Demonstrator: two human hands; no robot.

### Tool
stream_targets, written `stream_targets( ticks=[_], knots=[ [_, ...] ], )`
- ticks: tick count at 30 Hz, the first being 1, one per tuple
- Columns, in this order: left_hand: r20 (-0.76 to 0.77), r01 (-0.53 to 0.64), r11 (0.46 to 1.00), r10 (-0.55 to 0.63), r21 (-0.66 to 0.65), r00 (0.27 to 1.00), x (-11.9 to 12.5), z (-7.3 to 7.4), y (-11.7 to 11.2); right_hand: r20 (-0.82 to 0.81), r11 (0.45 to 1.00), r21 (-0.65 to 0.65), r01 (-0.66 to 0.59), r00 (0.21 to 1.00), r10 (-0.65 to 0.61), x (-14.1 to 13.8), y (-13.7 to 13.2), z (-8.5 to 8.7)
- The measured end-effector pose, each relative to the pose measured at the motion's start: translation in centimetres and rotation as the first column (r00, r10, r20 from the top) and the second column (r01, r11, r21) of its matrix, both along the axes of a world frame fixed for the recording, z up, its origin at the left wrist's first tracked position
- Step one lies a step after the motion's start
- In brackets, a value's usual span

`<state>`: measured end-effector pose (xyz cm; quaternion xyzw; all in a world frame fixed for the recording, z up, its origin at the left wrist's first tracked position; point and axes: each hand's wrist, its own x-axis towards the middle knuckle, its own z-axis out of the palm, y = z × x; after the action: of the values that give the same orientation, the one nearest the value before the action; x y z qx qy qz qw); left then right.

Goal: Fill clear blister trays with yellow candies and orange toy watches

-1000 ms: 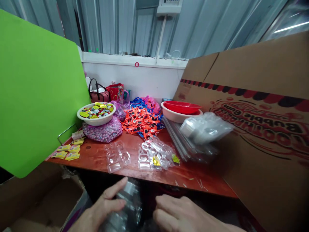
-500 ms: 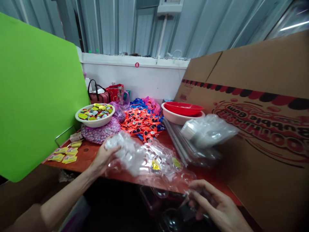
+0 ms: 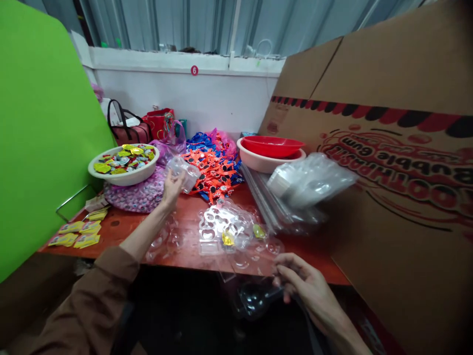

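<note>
My left hand pinches a small clear plastic blister tray, held up beside a heap of orange lanyard-like straps. My right hand, near the front edge of the table, has its thumb and fingers closed on a clear plastic blister shell that hangs below the edge. Between the hands, more clear blister trays lie on the red tabletop. A yellow foil-wrapped piece and a yellow-green one sit among them. Glare hides the trays' exact outlines.
To the left, a white basin of wrapped sweets rests on a purple bag, with small yellow packets in front. A red bowl and clear plastic bags stand right, by a cardboard box. A green panel borders the left.
My left hand has moved away from me, carrying its tray off the near trays toward the orange straps. My right hand stays near the front edge with its shell. The view has tilted down.
</note>
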<state>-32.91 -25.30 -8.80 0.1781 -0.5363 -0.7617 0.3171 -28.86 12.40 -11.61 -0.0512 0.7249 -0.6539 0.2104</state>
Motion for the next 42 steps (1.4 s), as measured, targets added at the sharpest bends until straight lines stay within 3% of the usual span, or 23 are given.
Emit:
stream_targets(
  ticks=[2,4,6,8,10,13,16,18,20,22,24,27,31,38,42],
  knots=[
    [0.062,0.163,0.98,-0.157,-0.116,0.986,5.1,-1.1,2.6,0.008,0.998,-0.006,-0.059,0.998,0.059,0.3,-1.3,-0.2],
    [0.191,0.376,0.916,-0.348,-0.139,0.918,11.1,-2.5,5.2,-0.002,0.991,-0.004,-0.133,0.991,0.133,0.9,-3.0,-0.4],
    [0.285,0.563,0.826,-0.537,-0.013,0.794,17.0,-3.9,7.5,-0.02,0.975,-0.001,-0.223,0.975,0.223,1.8,-5.1,-0.7],
    [0.269,0.62,0.762,-0.646,0.187,0.714,22.0,-5.2,9.1,-0.035,0.947,0.002,-0.321,0.947,0.321,3.0,-7.4,-0.9],
    [0.239,0.523,0.801,-0.59,0.293,0.771,25.9,-6.1,10.1,-0.05,0.905,0.003,-0.424,0.904,0.424,4.3,-10.0,-1.1],
    [0.218,0.262,0.911,-0.34,0.32,0.915,29.8,-6.6,9.9,-0.134,0.795,0.005,-0.607,0.787,0.602,5.6,-14.0,-0.9],
    [0.222,0.013,0.953,-0.084,0.304,0.971,32.3,-6.6,7.9,-0.4,0.741,0.101,-0.664,0.655,0.641,5.6,-18.4,-1.2],
    [0.234,-0.13,0.952,0.064,0.278,0.97,33.0,-6.8,5.8,-0.614,0.755,0.233,-0.612,0.51,0.603,4.8,-21.4,-1.9],
    [0.231,-0.22,0.941,0.162,0.255,0.96,32.9,-7.4,3.3,-0.722,0.747,0.401,-0.53,0.319,0.614,3.8,-24.2,-3.0],
    [0.203,-0.236,0.943,0.19,0.236,0.961,32.1,-8.3,0.7,-0.705,0.705,0.578,-0.412,0.183,0.685,3.0,-26.3,-4.2],
    [0.183,-0.217,0.949,0.177,0.23,0.967,30.8,-9.4,-1.9,-0.616,0.62,0.723,-0.303,0.124,0.778,2.6,-27.4,-5.1],
    [0.204,-0.187,0.949,0.136,0.253,0.969,29.0,-10.9,-5.2,-0.527,0.54,0.824,-0.17,0.117,0.842,3.1,-27.8,-5.8],
    [0.202,-0.149,0.948,0.094,0.281,0.975,28.1,-12.0,-7.4,-0.544,0.552,0.833,-0.027,0.131,0.829,4.5,-27.8,-6.0],
    [0.141,-0.234,0.944,0.206,0.233,0.968,28.0,-13.1,-6.8,-0.517,0.527,0.85,-0.009,0.183,0.836,6.4,-28.8,-4.9],
    [0.18,-0.345,0.915,0.311,0.208,0.933,26.6,-12.8,-5.6,-0.541,0.558,0.83,-0.029,0.206,0.815,8.0,-30.2,-5.0]
  ],
)
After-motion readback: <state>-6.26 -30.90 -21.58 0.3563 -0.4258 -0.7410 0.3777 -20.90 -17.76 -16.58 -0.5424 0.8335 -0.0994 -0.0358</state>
